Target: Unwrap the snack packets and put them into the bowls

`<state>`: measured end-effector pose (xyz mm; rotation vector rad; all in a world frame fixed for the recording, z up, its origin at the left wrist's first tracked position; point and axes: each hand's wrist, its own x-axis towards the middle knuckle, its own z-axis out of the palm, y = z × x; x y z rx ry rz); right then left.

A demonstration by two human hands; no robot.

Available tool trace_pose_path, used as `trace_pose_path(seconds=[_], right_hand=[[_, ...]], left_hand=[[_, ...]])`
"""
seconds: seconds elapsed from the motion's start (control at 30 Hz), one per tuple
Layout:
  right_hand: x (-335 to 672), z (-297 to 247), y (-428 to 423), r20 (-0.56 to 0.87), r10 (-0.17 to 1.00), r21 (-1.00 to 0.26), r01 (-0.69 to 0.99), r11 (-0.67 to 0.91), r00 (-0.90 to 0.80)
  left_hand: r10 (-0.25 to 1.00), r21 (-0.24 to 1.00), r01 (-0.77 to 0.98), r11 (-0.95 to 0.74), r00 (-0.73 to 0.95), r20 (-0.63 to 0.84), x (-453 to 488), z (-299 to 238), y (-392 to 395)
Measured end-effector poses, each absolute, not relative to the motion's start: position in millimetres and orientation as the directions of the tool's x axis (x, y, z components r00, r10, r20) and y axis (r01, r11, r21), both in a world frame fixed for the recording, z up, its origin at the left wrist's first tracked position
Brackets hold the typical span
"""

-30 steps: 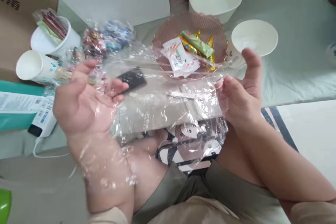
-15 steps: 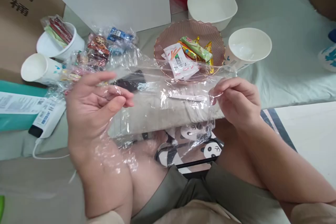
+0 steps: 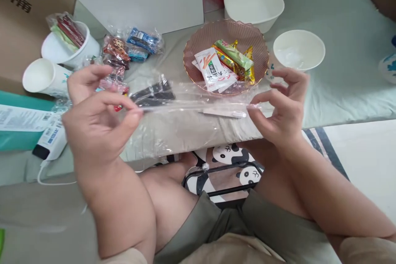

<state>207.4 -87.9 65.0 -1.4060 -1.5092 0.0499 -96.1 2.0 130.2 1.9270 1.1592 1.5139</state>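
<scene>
From my end, I have both hands raised over the near edge of the cloth-covered worktop (image 3: 346, 86). My left hand (image 3: 95, 119) pinches one end of a clear plastic sheet (image 3: 188, 105) between thumb and forefinger, its other fingers curled loosely behind. My right hand (image 3: 280, 107) pinches the opposite end the same way, its remaining fingers lifted and bent. The upper edge runs nearly straight between the two pinches, and thin crinkled film hangs below it; I can't tell whether it's a bag or a single layer.

Through the film I see a dark flat thing (image 3: 157, 95) near my left fingers and a slim white stick (image 3: 224, 113) near my right ones. Just beyond sits a pink scalloped bowl (image 3: 199, 41), holding white, green and yellow snack packets (image 3: 208, 68). A white tub (image 3: 264, 22) stands behind it, and a round white cup (image 3: 298, 49) is beside it, beyond my right hand. Wrapped snacks (image 3: 116, 51) lie heaped beyond my left hand, near a smaller white cup (image 3: 37, 76).
</scene>
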Motion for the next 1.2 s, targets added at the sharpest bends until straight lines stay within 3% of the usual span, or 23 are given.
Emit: trace_pose_path(seconds=[0.1,0.17,0.27,0.4,0.5,0.6,0.7,0.8,0.87,0.93,1.0,1.07,1.2], right_hand=[[207,69,-93,0.563,0.819,-0.740,0.509,0.439,0.112],[207,68,-95,0.432,0.896,-0.856,0.359,0.372,0.103],[212,64,-92,0.258,0.964,-0.936,0.265,0.232,0.067],[228,61,-86,0.362,0.926,-0.847,0.376,0.375,-0.108],[230,59,-86,0.431,0.899,-0.864,0.251,0.436,-0.075],[210,56,-89,0.269,0.950,-0.961,0.017,0.275,-0.157],[178,53,-91,0.065,0.925,-0.997,0.016,0.077,-0.375],[158,54,-91,-0.107,0.827,-0.992,0.119,-0.049,-0.552],[155,57,-90,-0.128,0.794,-0.992,0.094,-0.089,-0.595],[158,60,-90,-0.087,0.846,-0.993,-0.025,-0.118,-0.525],[161,62,-90,-0.067,0.922,-0.981,-0.143,-0.130,-0.381],[163,63,-89,-0.060,0.973,-0.973,-0.203,-0.106,-0.222],[162,63,-87,-0.012,0.998,-0.982,-0.189,-0.023,-0.057]], left_hand=[[0.845,0.842,0.081,-0.533,0.005,0.534,-88,134,-3],[0.888,0.888,-0.008,-0.459,-0.011,0.459,-86,136,-5],[0.964,0.963,0.043,-0.265,0.043,0.263,-89,136,-4],[0.982,0.989,0.148,-0.025,0.191,-0.003,-102,126,6],[0.898,0.980,0.177,0.094,0.410,-0.160,-103,115,10],[0.739,0.942,0.268,0.201,0.590,-0.325,-89,110,5],[0.575,0.908,0.344,0.241,0.703,-0.419,-70,110,-1],[0.545,0.912,0.331,0.243,0.731,-0.410,-64,107,4],[0.709,0.967,0.140,0.212,0.659,-0.251,-70,100,13],[0.872,0.982,-0.130,0.141,0.485,-0.061,-77,90,22],[0.923,0.942,-0.304,0.139,0.384,-0.012,-79,83,24],[0.897,0.926,-0.311,0.215,0.437,-0.061,-73,78,19],[0.663,0.926,-0.079,0.370,0.721,-0.203,-50,76,-2]])
